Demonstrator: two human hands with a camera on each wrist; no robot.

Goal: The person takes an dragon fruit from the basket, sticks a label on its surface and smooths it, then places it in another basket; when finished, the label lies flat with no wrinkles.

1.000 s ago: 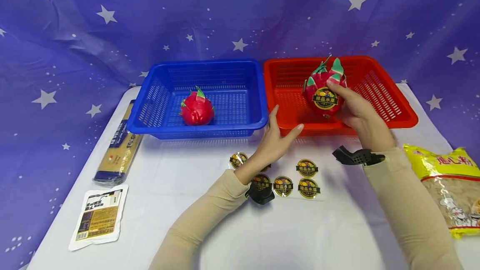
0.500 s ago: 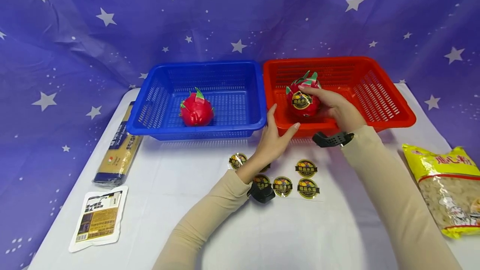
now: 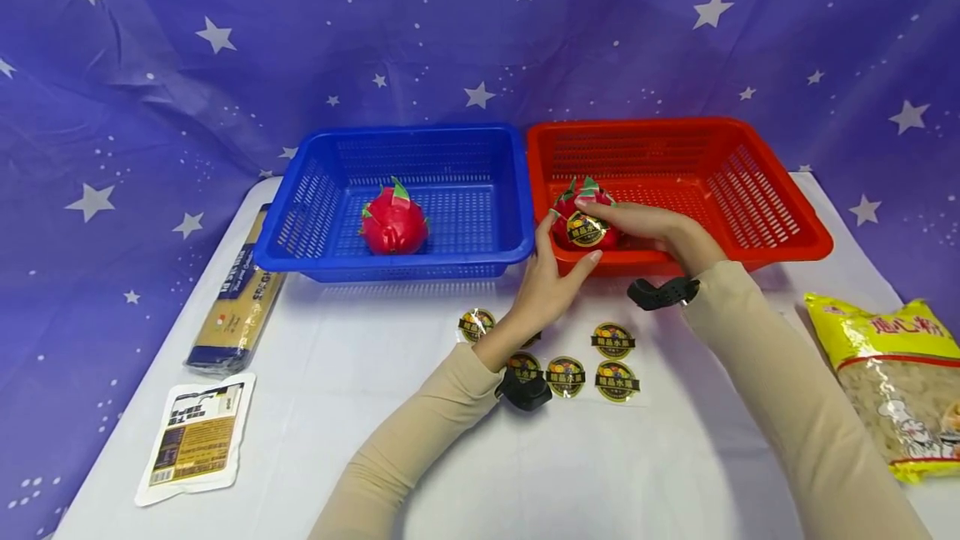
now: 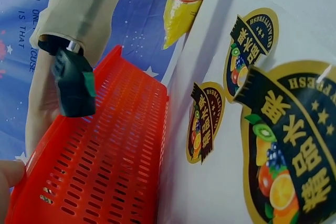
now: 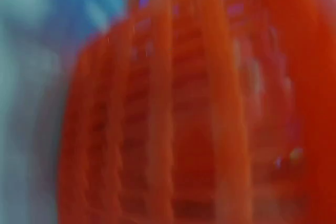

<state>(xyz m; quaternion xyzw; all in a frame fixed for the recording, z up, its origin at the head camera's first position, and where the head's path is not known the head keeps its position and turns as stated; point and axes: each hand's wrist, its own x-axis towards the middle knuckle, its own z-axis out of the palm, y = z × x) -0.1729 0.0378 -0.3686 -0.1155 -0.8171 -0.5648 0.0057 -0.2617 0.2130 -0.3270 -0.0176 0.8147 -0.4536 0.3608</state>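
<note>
In the head view a red dragon fruit (image 3: 587, 230) with green tips and a round black-gold label sits low in the front left corner of the red basket (image 3: 750, 255). My right hand (image 3: 660, 227) holds it from the right, thumb by the label, other fingers hidden. My left hand (image 3: 549, 277) is at that basket's front left corner, thumb and forefinger spread at the rim. A second dragon fruit (image 3: 394, 222), with no label in sight, lies in the blue basket (image 3: 397, 260). The right wrist view is blurred and shows red basket slats (image 5: 160, 114).
Round stickers (image 3: 615, 341) lie on the white table before the baskets, some partly under my left wrist. At the left are a spaghetti pack (image 3: 238, 298) and a white pouch (image 3: 197, 438); at the right edge, a yellow bag (image 3: 892, 382).
My right hand has moved left and down with the labelled fruit, from the middle of the red basket into its front left corner. My left hand has stayed almost in place.
</note>
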